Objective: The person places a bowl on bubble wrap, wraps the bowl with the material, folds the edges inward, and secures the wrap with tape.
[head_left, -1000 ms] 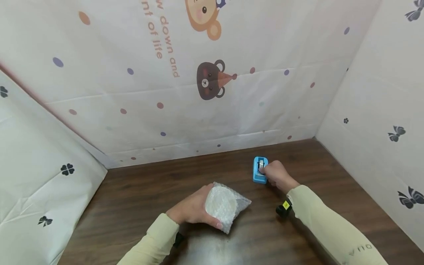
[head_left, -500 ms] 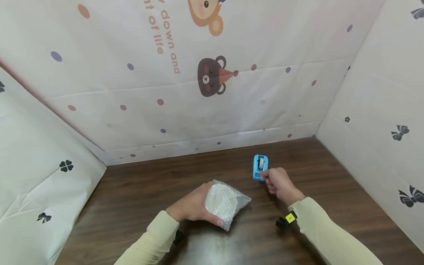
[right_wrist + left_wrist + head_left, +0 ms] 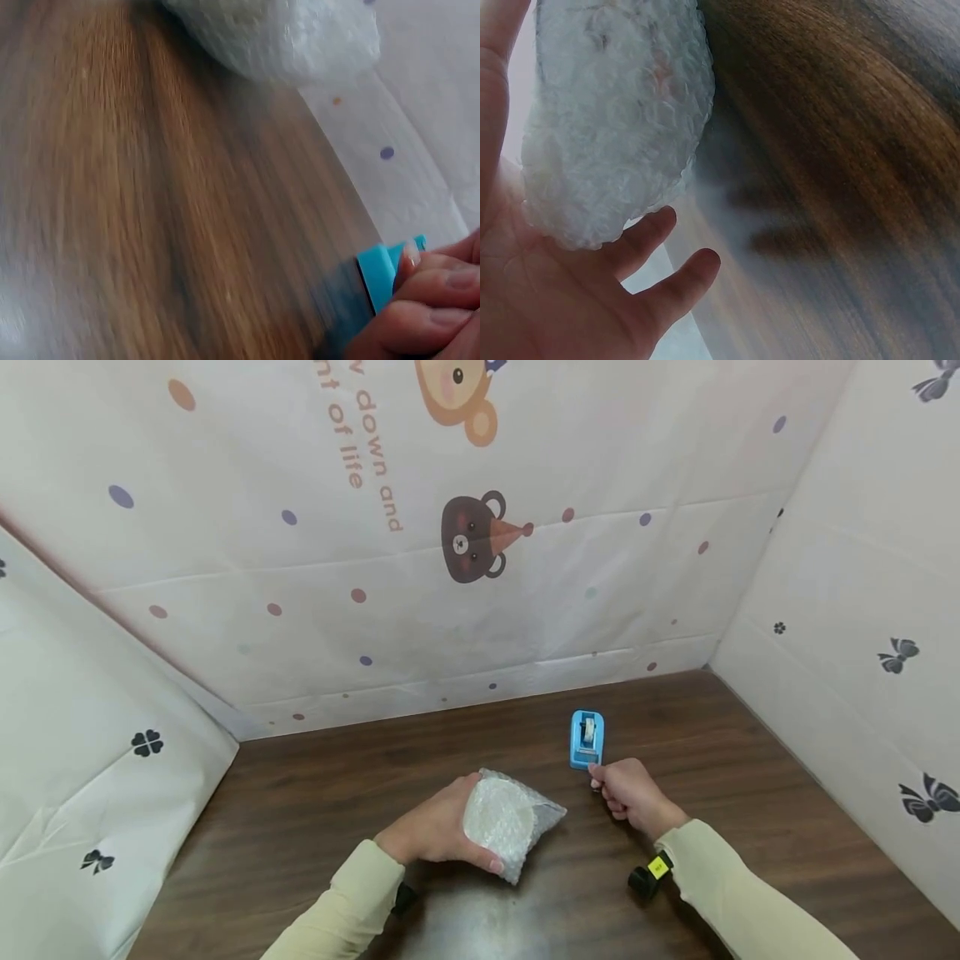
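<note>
My left hand point(image 3: 442, 827) grips the left side of a bubble-wrapped package point(image 3: 501, 822), thumb along its near edge. In the left wrist view, the clear bubble wrap point(image 3: 622, 112) lies against the palm, and two fingers extend past its edge. What is inside the wrap is hidden. A light-blue tape dispenser point(image 3: 587, 739) with a small roll stands farther right on the table. My right hand point(image 3: 633, 793) is just off the dispenser's near end, fingers curled, thumb and forefinger pinching the end of clear tape. In the right wrist view, the fingers point(image 3: 431, 315) overlap the dispenser.
The dark wood-grain table point(image 3: 322, 802) meets a patterned back sheet point(image 3: 420, 610) with printed animals and dots. More printed sheets stand at the left point(image 3: 90, 760) and right point(image 3: 862, 635) edges. A black wrist camera point(image 3: 645, 881) is strapped under the right sleeve.
My right hand has drawn back from the top of the tape dispenser, toward me, past its near end. The left hand and the package have stayed in place.
</note>
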